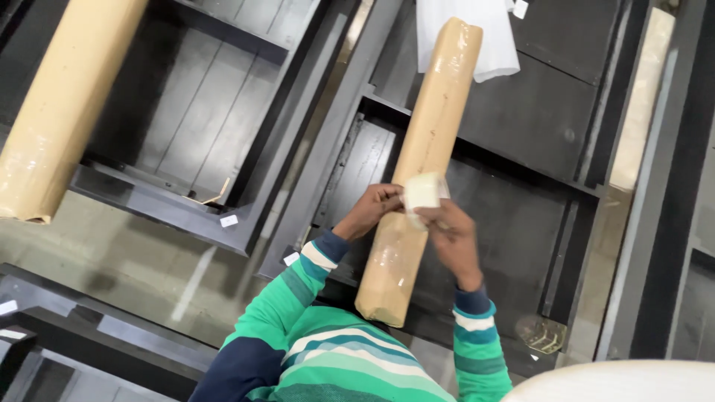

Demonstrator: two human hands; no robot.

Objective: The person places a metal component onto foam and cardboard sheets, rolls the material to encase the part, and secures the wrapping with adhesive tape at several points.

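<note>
A long roll wrapped in brown paper and clear film (pixel 428 134) lies slanted across dark furniture panels, its near end toward my chest. Both hands meet over its middle. My left hand (pixel 372 210) pinches the left edge of a small pale whitish piece (pixel 422 190), possibly tape or a label. My right hand (pixel 453 238) grips the same piece from the right and below, resting against the roll. My sleeves are striped green, white and blue. The part of the roll under my hands is hidden.
A second, thicker brown wrapped roll (pixel 67 104) lies at the upper left. Black wooden frames and panels (pixel 521 119) fill the floor. A white plastic sheet (pixel 477 33) lies at the top, and a crumpled clear wrapper (pixel 541 333) at the lower right.
</note>
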